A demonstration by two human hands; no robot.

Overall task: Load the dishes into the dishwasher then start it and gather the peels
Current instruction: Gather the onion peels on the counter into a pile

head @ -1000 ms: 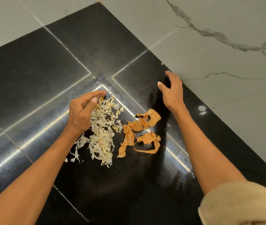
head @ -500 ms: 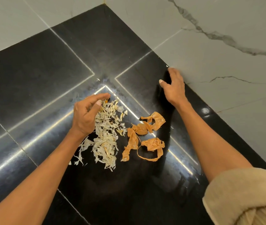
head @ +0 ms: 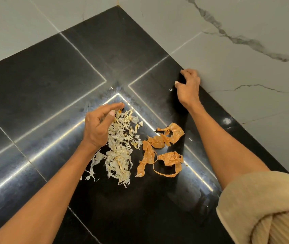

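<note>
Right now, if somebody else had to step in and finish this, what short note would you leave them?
Left hand: cupped against the pale peel pile, fingers curled, nothing clearly gripped.
Right hand: by the wall at the back of the black counter, fingers curled beside a tiny white scrap.
Orange peels: right of the pale pile.
Done: peels mostly bunched.
Left: sweep in stray bits and collect everything. Dishwasher not in view.

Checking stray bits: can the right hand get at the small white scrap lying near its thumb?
Probably yes. The right hand sits at the wall, fingers curled down, and the white scrap lies on bare black counter beside its thumb, with nothing between them.
</note>
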